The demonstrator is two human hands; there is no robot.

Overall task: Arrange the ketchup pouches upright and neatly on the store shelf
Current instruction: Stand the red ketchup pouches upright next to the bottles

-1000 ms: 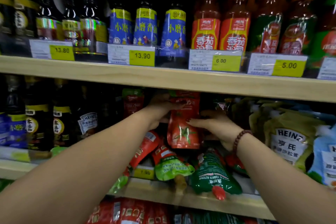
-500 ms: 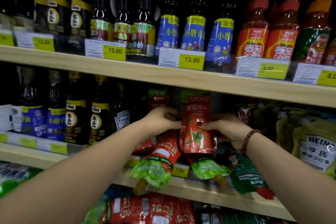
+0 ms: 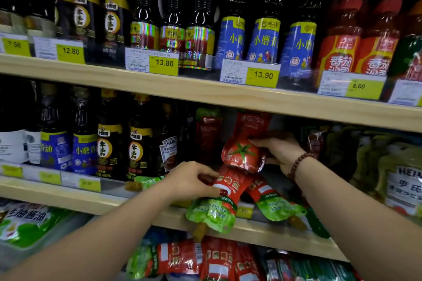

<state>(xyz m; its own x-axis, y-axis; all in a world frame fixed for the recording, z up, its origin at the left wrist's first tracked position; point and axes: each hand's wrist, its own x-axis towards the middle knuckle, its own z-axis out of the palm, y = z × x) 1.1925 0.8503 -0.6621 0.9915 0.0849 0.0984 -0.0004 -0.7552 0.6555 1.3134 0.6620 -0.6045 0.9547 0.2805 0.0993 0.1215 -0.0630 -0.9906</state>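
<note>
A red ketchup pouch with a tomato picture (image 3: pixel 243 151) stands upright on the middle shelf (image 3: pixel 75 199), and my right hand (image 3: pixel 277 149) grips its right side. Below it a red-and-green pouch (image 3: pixel 217 210) lies upside down, its cap hanging over the shelf edge; my left hand (image 3: pixel 190 180) holds its red end. A second toppled red-and-green pouch (image 3: pixel 272 201) lies beside it to the right. Another red pouch (image 3: pixel 207 131) stands upright at the back, left of the tomato pouch.
Dark sauce bottles (image 3: pixel 139 146) stand left of the pouches. Yellow-green Heinz pouches (image 3: pixel 404 180) fill the right. The upper shelf (image 3: pixel 205 91) carries bottles and price tags. More red pouches (image 3: pixel 205 260) lie on the shelf below.
My left hand dropped from the upright tomato pouch down to the toppled red-and-green pouch and took hold of it. My right hand stayed on the tomato pouch. The view shifted left.
</note>
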